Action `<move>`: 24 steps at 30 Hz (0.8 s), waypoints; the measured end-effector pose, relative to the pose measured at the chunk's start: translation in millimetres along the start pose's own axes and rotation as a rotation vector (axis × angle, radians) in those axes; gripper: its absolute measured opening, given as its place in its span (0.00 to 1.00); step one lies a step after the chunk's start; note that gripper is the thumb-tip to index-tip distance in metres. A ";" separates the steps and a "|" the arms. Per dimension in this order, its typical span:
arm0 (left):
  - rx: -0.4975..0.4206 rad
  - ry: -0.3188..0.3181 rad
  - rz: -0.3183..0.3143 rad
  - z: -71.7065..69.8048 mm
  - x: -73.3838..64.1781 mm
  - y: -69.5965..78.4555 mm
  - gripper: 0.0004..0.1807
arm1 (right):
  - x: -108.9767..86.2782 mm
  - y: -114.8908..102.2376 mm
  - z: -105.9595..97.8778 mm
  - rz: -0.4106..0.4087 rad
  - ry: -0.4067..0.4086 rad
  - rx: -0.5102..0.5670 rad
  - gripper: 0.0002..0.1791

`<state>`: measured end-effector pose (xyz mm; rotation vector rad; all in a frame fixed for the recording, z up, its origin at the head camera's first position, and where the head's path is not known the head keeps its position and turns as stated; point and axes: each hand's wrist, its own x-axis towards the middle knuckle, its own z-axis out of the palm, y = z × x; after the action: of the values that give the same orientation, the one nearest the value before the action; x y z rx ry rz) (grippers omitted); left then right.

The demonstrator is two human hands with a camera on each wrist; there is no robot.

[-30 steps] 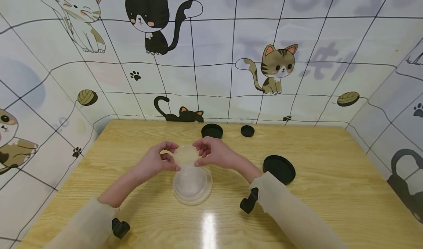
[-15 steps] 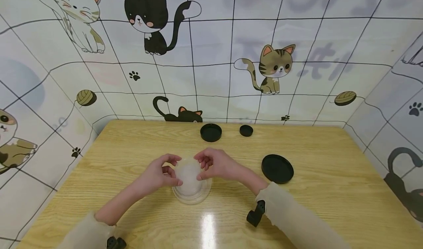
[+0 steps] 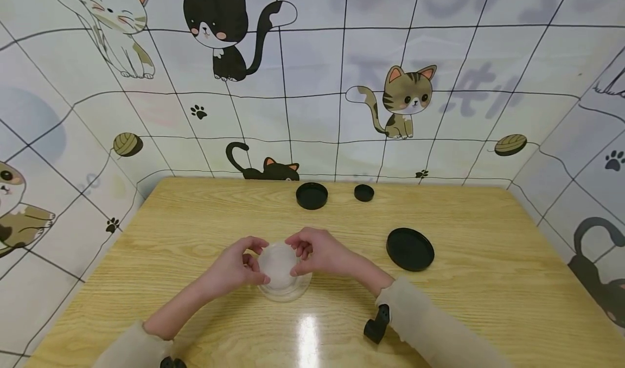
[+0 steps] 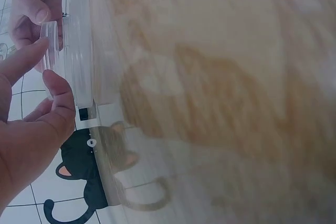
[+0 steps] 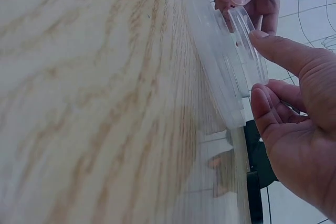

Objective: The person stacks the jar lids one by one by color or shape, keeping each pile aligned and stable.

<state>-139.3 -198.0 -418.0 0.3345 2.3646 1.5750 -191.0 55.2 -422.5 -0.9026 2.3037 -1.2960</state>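
A small, shallow, round clear plastic dish [image 3: 277,260] is pinched by its edge from both sides. My left hand [image 3: 236,269] holds its left edge, thumb at the near side and fingers at the far side. Opposite it, my right hand [image 3: 326,253] pinches the right edge the same way. Larger clear round dishes [image 3: 289,296] lie stacked beneath on the wooden table. In the left wrist view the small dish [image 4: 50,40] sits close over the larger ones [image 4: 80,72]. From the right wrist, the small dish [image 5: 251,45] appears slightly tilted above the stack [image 5: 216,61].
On the wooden table [image 3: 205,210] are three black round shallow lids. The largest lid [image 3: 410,249] lies right of the right hand, a medium one [image 3: 312,196] near the back edge, and the smallest [image 3: 363,193] beside that. A cat-printed backdrop [image 3: 317,113] rises behind the table.
Both hands have brought the small clear dish nearer and down, from beyond the larger clear dishes to over them. The black lids have stayed put.
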 end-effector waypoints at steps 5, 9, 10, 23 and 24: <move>0.007 0.003 0.004 0.9 0.2 -0.3 0.38 | 1.2 0.9 1.8 0.004 0.005 -0.021 0.31; 0.006 0.007 0.010 2.0 -0.7 1.6 0.38 | 1.0 -0.9 2.4 0.009 0.006 -0.045 0.31; 0.009 0.010 0.010 2.2 -0.8 1.8 0.38 | 1.2 -1.0 2.4 0.009 0.006 -0.051 0.31; 0.048 0.024 0.013 2.7 -0.1 -0.1 0.38 | 2.8 0.8 2.7 0.008 0.004 -0.071 0.31; 0.049 0.024 0.012 2.8 -0.1 -0.1 0.38 | 2.9 0.9 2.8 0.008 0.003 -0.070 0.31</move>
<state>-138.2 -195.7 -419.1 0.3432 2.4264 1.5373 -191.9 51.9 -424.7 -0.9131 2.3656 -1.2214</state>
